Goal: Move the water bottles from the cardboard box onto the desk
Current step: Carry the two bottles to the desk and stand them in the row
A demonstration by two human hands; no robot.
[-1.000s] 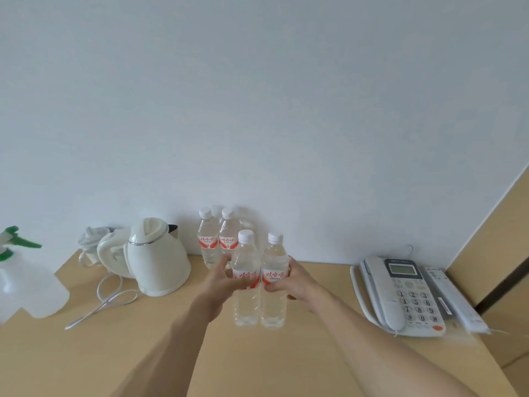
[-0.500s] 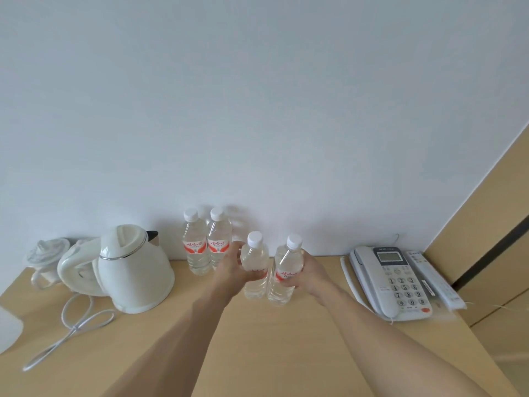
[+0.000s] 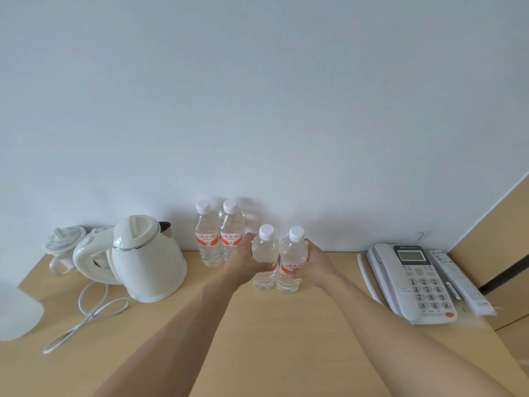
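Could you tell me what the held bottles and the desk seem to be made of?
The two held bottles look like thin clear plastic: see-through, ribbed walls, white screw caps. The desk looks like light wood-tone laminate, smooth and matt; whether it is solid wood is unclear.

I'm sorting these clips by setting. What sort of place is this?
Likely an office or hotel-room desk: a corded desk phone beside a remote control, a white electric kettle, and bottled water lined up on a light wood desk against a plain wall.
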